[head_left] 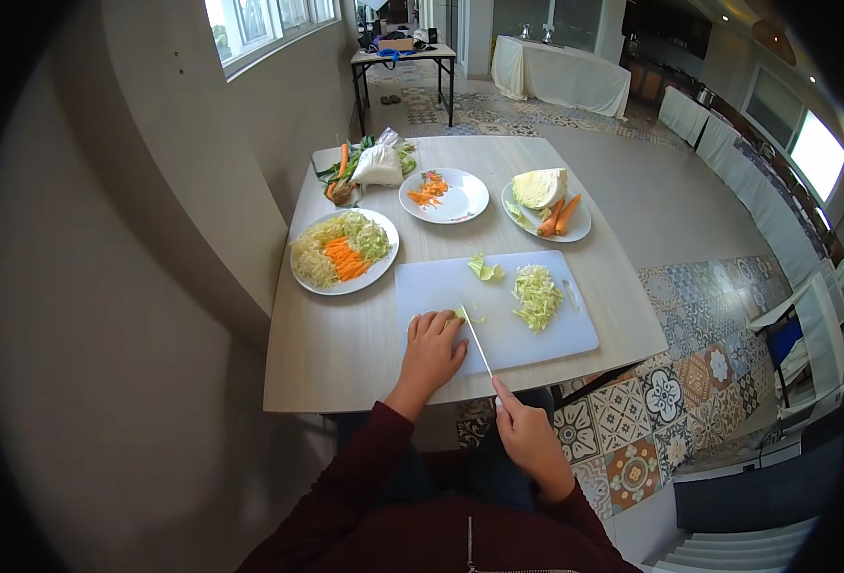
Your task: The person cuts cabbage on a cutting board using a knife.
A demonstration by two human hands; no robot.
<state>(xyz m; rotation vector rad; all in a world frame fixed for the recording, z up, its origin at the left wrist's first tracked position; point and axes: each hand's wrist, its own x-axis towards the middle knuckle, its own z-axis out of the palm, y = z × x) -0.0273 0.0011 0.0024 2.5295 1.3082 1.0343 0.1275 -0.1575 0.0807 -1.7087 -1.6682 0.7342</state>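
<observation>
A knife (477,342) is gripped in my right hand (530,435), its blade pointing up and left over the white cutting board (422,277). Beside the blade, my left hand (431,351) presses down on the board's left part, its fingers curled together over pale green cabbage (460,312) that is mostly hidden. Small shreds lie just right of the blade. A pile of shredded cabbage (537,298) rests on the board's right side, and a loose piece of cabbage leaf (485,268) lies near its back edge.
Behind the board are a plate (465,201) with orange pieces and another plate (581,227) with cut cabbage (539,188) and carrots (559,218). At left, a plate (389,256) holds shredded vegetables. A white bag (379,164) lies among vegetables at the back left.
</observation>
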